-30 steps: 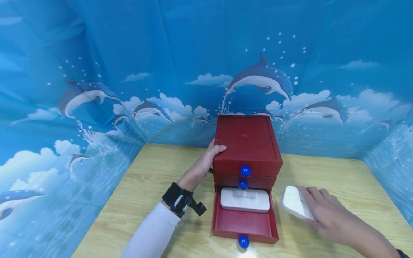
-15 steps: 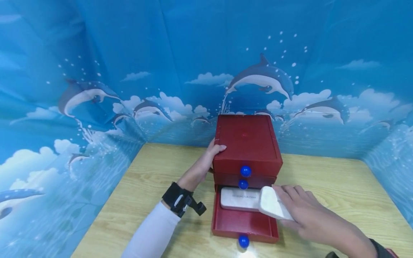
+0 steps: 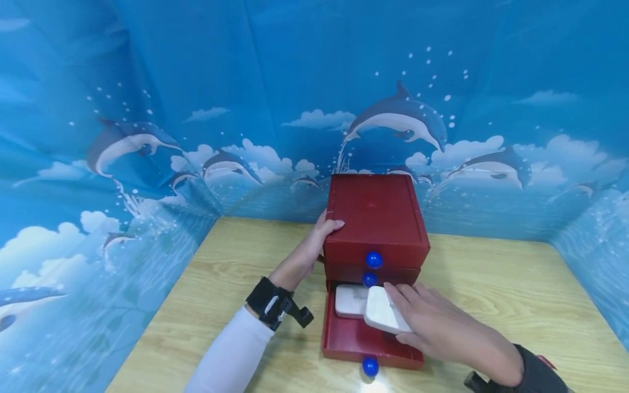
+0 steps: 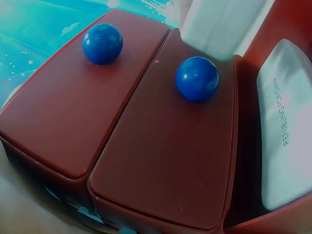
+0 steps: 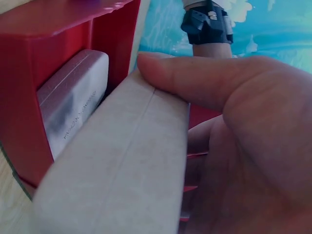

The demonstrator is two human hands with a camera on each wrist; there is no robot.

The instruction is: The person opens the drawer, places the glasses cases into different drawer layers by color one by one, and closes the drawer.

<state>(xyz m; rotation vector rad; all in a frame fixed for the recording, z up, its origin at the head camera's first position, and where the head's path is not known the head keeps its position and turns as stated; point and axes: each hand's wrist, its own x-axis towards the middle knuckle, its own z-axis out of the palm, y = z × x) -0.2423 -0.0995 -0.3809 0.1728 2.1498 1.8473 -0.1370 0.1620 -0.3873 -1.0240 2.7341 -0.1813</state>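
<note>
A red drawer cabinet (image 3: pixel 375 213) with blue knobs stands on the table, its bottom drawer (image 3: pixel 344 338) pulled out. My left hand (image 3: pixel 316 236) holds the cabinet's left side, thumb over the top edge, fingers mostly hidden. Inside the drawer, at its back, lies a white glasses case (image 3: pixel 348 301) with printed lettering, clear in the left wrist view. My right hand (image 3: pixel 432 322) grips a second white glasses case (image 3: pixel 385 314) over the drawer, thumb on its near face in the right wrist view. It overlaps the right part of the lying case in the head view.
Two upper drawers, each with a blue knob (image 3: pixel 373 260), are closed. The wooden table (image 3: pixel 245 256) extends to both sides. A blue dolphin-print cloth (image 3: pixel 275 82) hangs behind and along the sides.
My right hand has carried its glasses case leftward from beside the cabinet to over the pulled-out drawer. My left hand has stayed on the cabinet's side.
</note>
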